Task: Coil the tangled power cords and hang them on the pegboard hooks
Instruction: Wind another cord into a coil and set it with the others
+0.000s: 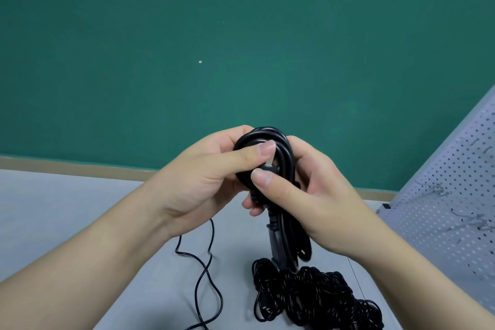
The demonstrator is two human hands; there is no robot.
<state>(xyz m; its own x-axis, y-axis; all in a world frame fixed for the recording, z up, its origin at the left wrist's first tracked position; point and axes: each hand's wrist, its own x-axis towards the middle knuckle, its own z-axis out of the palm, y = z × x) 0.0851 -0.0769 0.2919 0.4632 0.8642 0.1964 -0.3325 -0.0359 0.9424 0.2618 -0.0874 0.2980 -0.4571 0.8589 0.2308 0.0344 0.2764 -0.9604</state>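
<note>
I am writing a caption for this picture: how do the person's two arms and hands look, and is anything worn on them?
Both forearms are bare, no sleeves in view. The left hand and right hand wear no gloves, rings, or watch. Thumbnails are short and unpainted.

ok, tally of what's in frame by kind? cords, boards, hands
Coiled cord, held by both hands: 1
Tangled cord pile on table: 1
Loose thin cord on table: 1
Pegboard: 1
Hands: 2, left hand, right hand
Total: 6
</note>
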